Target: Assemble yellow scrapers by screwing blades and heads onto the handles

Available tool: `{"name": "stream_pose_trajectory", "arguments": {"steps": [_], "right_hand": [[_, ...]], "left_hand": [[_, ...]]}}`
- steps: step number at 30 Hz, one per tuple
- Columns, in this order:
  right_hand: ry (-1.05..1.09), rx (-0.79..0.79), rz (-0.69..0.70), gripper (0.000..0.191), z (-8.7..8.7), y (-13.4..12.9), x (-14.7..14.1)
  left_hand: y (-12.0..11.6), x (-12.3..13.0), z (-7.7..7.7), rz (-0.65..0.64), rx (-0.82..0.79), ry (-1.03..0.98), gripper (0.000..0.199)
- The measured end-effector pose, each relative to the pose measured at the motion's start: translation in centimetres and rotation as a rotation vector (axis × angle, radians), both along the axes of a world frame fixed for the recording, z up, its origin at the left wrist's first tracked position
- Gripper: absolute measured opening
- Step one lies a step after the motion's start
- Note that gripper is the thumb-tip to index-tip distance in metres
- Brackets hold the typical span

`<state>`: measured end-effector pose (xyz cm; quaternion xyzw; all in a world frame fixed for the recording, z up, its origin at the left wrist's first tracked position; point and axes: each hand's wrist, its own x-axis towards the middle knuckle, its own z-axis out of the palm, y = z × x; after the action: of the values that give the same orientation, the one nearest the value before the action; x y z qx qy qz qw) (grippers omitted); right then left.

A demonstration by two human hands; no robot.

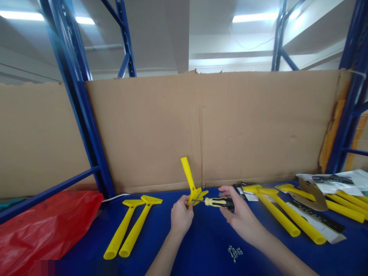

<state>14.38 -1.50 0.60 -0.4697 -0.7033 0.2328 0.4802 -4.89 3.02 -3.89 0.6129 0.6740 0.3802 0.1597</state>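
My left hand [182, 215] is closed on the head end of a yellow scraper [188, 174], whose round tube handle tilts up and away to the left. A screwdriver [215, 202] with a cream and black handle lies level, its thin shaft reaching the scraper head beside my left fingertips. Around the butt of that handle is my right hand [238, 211], its thumb below and fingers above in a loose hold. Whether the tip sits in a screw is too small to tell. Small metal screws or nuts [235, 252] lie in a pile on the blue table below my right hand.
Two yellow scrapers [133, 226] lie at the left, beside a red plastic bag [48, 226]. More yellow scrapers [283, 214] and black-and-white packaging [317, 220] crowd the right. A cardboard sheet [158, 130] stands behind the table, between blue rack posts [86, 115].
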Motion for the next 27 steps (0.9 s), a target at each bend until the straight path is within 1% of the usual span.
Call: {"name": "stream_pose_trajectory", "arguments": {"steps": [4, 6, 8, 10, 11, 14, 16, 18, 21, 25, 27], "right_hand": [[-0.137, 0.064, -0.128, 0.020, 0.23, 0.25, 0.14], [-0.199, 0.038, -0.157, 0.025, 0.39, 0.22, 0.15], [-0.202, 0.021, -0.155, 0.031, 0.39, 0.16, 0.12], [-0.166, 0.036, -0.158, 0.026, 0.21, 0.13, 0.07], [-0.141, 0.044, -0.146, 0.024, 0.10, 0.12, 0.04], [-0.077, 0.045, -0.056, 0.034, -0.12, 0.17, 0.05], [-0.089, 0.052, -0.030, 0.033, -0.07, 0.22, 0.13], [-0.153, 0.056, -0.072, 0.027, 0.14, 0.27, 0.27], [-0.231, 0.004, -0.131, 0.024, 0.55, 0.22, 0.38], [-0.235, -0.062, -0.158, 0.034, 0.75, -0.12, 0.14], [-0.215, -0.032, -0.175, 0.030, 0.57, -0.25, -0.04]], "left_hand": [[0.09, -0.04, -0.09, 0.003, -0.005, -0.015, 0.016], [0.12, -0.06, -0.16, 0.001, -0.006, -0.012, 0.016], [0.14, -0.08, -0.23, -0.002, -0.001, -0.010, 0.016], [0.16, -0.09, -0.30, -0.006, 0.006, -0.014, 0.016], [0.17, -0.09, -0.33, -0.008, 0.010, -0.017, 0.016], [0.18, -0.08, -0.35, -0.004, 0.010, -0.002, 0.016], [0.16, -0.07, -0.31, 0.008, 0.004, 0.025, 0.014], [0.12, -0.07, -0.26, 0.019, 0.001, 0.048, 0.013], [0.05, -0.06, -0.15, 0.015, 0.001, 0.053, 0.014], [-0.03, -0.03, -0.03, -0.001, -0.004, 0.040, 0.016], [-0.05, -0.01, 0.03, -0.006, -0.007, 0.024, 0.017]]}}
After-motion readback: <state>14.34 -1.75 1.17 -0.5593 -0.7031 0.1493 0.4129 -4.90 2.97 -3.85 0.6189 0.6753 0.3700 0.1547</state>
